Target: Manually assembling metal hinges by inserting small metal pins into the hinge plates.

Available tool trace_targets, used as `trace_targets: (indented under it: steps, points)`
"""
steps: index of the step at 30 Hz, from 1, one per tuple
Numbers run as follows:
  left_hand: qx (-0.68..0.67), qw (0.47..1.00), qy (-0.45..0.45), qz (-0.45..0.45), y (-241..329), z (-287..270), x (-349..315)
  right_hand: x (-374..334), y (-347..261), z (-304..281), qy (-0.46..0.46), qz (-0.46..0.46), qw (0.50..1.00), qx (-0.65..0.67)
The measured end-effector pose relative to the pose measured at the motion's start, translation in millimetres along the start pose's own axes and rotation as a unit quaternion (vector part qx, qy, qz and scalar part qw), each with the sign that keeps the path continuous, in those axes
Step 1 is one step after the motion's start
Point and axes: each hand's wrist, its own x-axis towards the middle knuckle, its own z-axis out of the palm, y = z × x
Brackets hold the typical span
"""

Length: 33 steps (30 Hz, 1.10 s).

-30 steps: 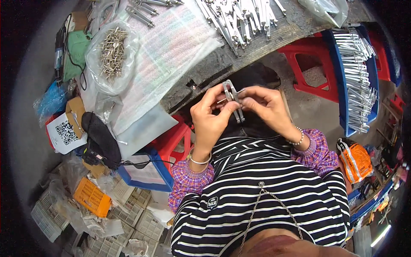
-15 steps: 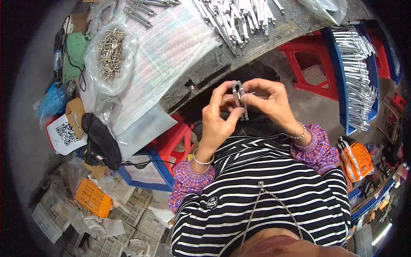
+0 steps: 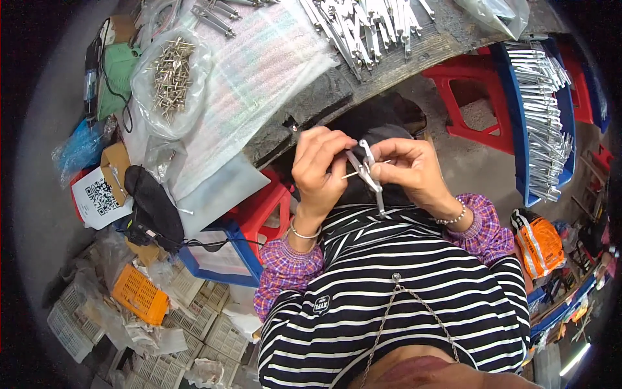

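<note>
In front of my striped top I hold a slim silver metal linkage (image 3: 378,193) with bars spread apart at an angle. My right hand (image 3: 416,174) is closed, its thumb and fingers pinching the linkage near its joint. With curled fingers my left hand (image 3: 317,174) grips the end of one bar from the other side. A thin pin (image 3: 350,175) sticks out sideways at the joint, toward my left thumb. On the bench beyond lie loose silver bars (image 3: 372,29), and similar pins (image 3: 172,81) fill a clear plastic bag (image 3: 144,91).
The bench (image 3: 382,81) edge runs just beyond my hands. At right, a blue bin (image 3: 526,162) of silver parts sits by a red stool (image 3: 457,113). Another red stool (image 3: 282,211) and a blue crate (image 3: 240,275) stand at left, near an orange basket (image 3: 139,295).
The linkage has turned from upright to tilted, and its bars have spread apart. My left hand has shifted slightly left and turned, fingers curling more around the bar's end.
</note>
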Motion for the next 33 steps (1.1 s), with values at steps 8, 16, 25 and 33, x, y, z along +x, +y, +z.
trace_targets:
  steps: [8, 16, 25, 33]
  points:
    - [0.129, 0.982, 0.041, 0.129, 6.0, -27.6, 31.1, -3.1, 0.4, 2.8, -0.006, 0.033, 0.998, -0.048]
    - [-0.022, 1.000, 0.003, 0.001, 39.4, -24.8, 26.6, 6.9, 1.9, -9.3, 0.029, -0.155, 0.944, -0.290]
    - [-0.197, 0.956, -0.089, -0.198, 32.3, 3.4, -16.4, 8.7, -0.6, -9.4, 0.042, -0.193, 0.956, -0.216]
    - [-0.113, 0.981, -0.031, -0.154, 42.3, 2.7, -17.0, 1.3, 4.5, 3.2, 0.087, -0.195, 0.956, -0.203]
